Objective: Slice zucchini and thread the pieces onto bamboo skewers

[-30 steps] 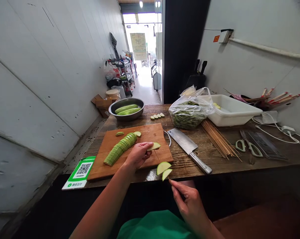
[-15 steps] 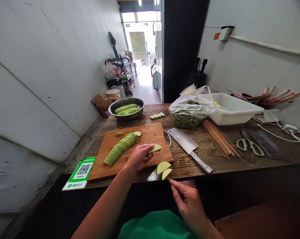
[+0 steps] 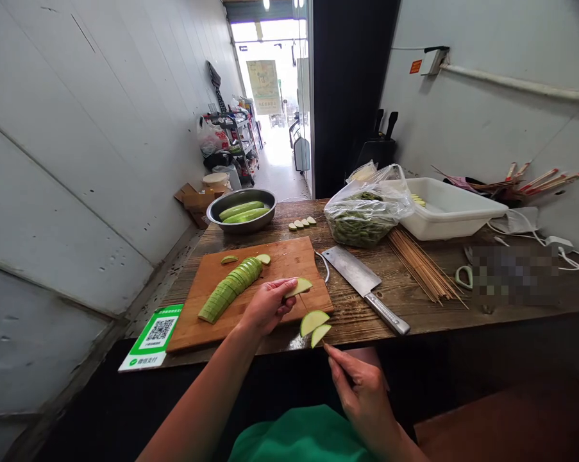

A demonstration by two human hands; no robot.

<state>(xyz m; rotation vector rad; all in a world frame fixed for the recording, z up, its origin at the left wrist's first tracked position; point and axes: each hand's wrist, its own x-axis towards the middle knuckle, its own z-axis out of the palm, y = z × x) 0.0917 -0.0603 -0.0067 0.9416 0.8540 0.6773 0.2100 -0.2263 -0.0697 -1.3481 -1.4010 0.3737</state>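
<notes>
Wooden counter (image 3: 349,316) ahead, left grip (image 3: 266,305) pinches rightward-pointing slice (image 3: 301,286), right grip (image 3: 362,380) pinches skewer (image 3: 324,343) slanting forward-left.

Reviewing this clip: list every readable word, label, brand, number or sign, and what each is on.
"微信支付": green-and-white rectangular QR-code card; its other lines are too small to read.
Pale rectangular paper poster in the background: too washed out to read.
Small orange-red wall sticker: too small to read.
White plastic bag at back left: red print, too blurred to read.
</notes>
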